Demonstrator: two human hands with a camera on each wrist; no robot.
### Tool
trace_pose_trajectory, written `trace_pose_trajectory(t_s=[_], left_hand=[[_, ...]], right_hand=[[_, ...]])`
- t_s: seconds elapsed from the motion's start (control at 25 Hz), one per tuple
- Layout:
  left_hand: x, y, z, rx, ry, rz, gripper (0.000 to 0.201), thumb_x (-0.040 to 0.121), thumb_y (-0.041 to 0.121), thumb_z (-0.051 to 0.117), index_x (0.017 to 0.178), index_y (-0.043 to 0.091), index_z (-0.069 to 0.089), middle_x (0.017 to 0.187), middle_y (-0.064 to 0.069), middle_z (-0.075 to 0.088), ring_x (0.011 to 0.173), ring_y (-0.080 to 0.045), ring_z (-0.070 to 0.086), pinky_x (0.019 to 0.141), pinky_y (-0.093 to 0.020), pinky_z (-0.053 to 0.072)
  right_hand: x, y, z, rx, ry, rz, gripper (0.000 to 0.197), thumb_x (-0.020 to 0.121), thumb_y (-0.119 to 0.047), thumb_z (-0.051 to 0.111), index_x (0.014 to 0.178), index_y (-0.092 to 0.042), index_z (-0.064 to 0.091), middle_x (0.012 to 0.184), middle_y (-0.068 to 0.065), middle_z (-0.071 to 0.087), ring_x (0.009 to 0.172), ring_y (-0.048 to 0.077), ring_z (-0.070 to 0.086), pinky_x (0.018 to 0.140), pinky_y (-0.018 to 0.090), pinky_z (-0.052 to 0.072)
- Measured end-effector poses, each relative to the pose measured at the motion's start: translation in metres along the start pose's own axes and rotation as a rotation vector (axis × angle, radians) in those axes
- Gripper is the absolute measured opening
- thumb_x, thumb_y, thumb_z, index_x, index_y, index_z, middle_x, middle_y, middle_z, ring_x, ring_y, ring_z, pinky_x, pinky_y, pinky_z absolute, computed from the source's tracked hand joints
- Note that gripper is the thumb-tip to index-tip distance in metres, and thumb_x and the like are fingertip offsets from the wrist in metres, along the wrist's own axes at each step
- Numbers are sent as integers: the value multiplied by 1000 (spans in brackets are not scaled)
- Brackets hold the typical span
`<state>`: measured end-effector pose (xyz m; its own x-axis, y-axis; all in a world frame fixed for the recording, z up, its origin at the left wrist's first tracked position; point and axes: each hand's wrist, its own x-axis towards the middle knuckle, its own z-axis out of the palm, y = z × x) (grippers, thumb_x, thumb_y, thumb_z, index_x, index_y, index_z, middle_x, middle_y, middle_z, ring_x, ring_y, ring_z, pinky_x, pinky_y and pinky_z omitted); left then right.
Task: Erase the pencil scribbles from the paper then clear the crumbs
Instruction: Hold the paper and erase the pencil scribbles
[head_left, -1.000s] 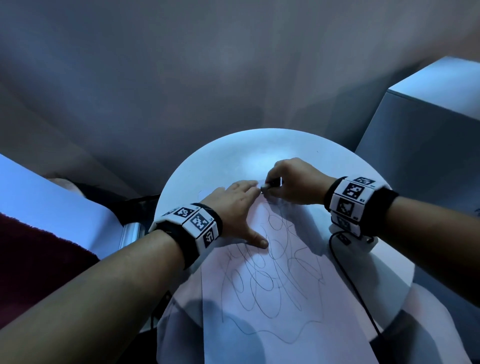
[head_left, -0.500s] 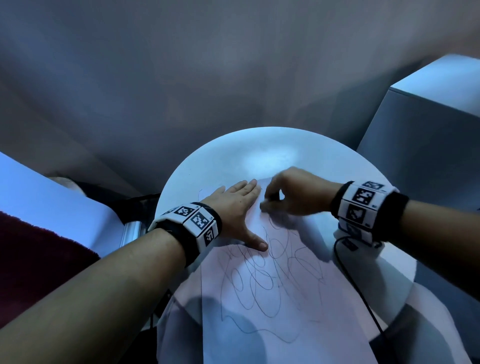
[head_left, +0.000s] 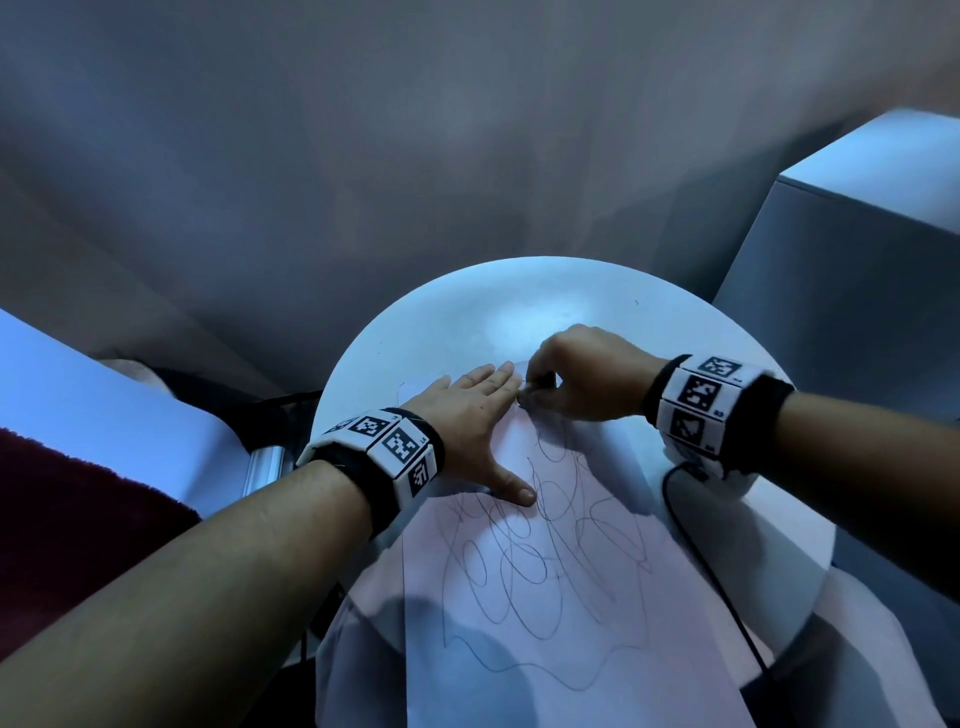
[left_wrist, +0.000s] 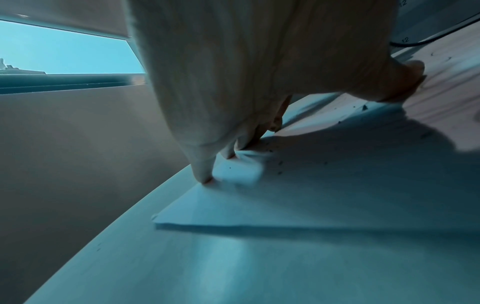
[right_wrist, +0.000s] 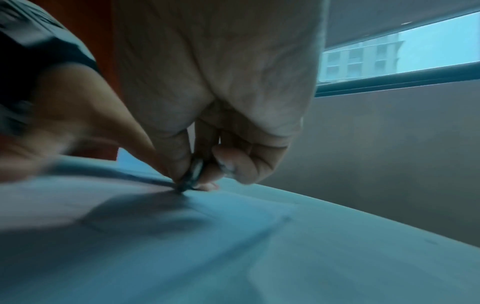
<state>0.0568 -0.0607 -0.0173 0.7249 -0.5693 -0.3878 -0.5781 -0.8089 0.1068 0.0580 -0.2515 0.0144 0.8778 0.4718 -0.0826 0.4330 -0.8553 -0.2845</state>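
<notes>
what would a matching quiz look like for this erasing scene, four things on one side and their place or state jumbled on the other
Things:
1. left hand
2. right hand
3. paper
4. black cable

Places or states:
A. covered in looping pencil scribbles, lying on the round white table
B. fingers straight, pressing flat on the sheet's far end
C. runs across the table's right side from under the wristband
D. fingers curled, pinching a small eraser against the sheet

Pairs: 1-B, 2-D, 3-A, 4-C
</notes>
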Motion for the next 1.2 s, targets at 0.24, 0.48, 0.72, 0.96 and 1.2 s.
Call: trace_pose_trajectory(t_s=[0.24, 0.48, 0.72, 0.96, 1.2], left_hand=[[-1, 0, -1, 2, -12, -3, 140, 61, 86, 66, 161, 19, -6, 168, 4, -13, 154, -13, -9, 125, -47, 8], [-1, -1, 0, 3, -21, -6, 141, 60, 89, 63, 160, 19, -6, 168, 5, -14, 154, -12, -10, 125, -46, 6], [0, -2, 1, -15, -14, -2, 141, 59, 89, 64, 161, 20, -6, 168, 5, -14, 154, -12, -10, 125, -46, 7], [1, -1, 0, -4, -35, 4, 140, 61, 88, 64, 160, 20, -8, 167, 5, -16, 154, -13, -11, 125, -47, 7], [-2, 0, -1, -13, -29, -5, 139, 61, 87, 64, 161, 20, -6, 168, 5, -14, 154, -12, -11, 124, -48, 7]], right_hand=[[-14, -9, -3, -4, -174, -75, 29, 87, -44, 64, 77, -17, 71, 73, 4, 70, 70, 28, 60, 67, 36, 54], [-15, 7, 6, -5, -22, -58, 36, 83, -47, 51, 80, -15, 69, 75, 4, 69, 70, 29, 60, 66, 39, 55], [-1, 16, -8, 89, -33, 36, 28, 86, -43, 65, 81, -17, 75, 76, 2, 74, 72, 25, 65, 73, 39, 56], [-35, -18, 16, 42, -178, -153, 28, 88, -40, 60, 76, -16, 71, 72, 4, 70, 64, 25, 59, 64, 37, 52], [-10, 3, -1, 33, -13, 9, 27, 86, -41, 62, 78, -16, 71, 75, 2, 72, 71, 26, 63, 71, 40, 56]])
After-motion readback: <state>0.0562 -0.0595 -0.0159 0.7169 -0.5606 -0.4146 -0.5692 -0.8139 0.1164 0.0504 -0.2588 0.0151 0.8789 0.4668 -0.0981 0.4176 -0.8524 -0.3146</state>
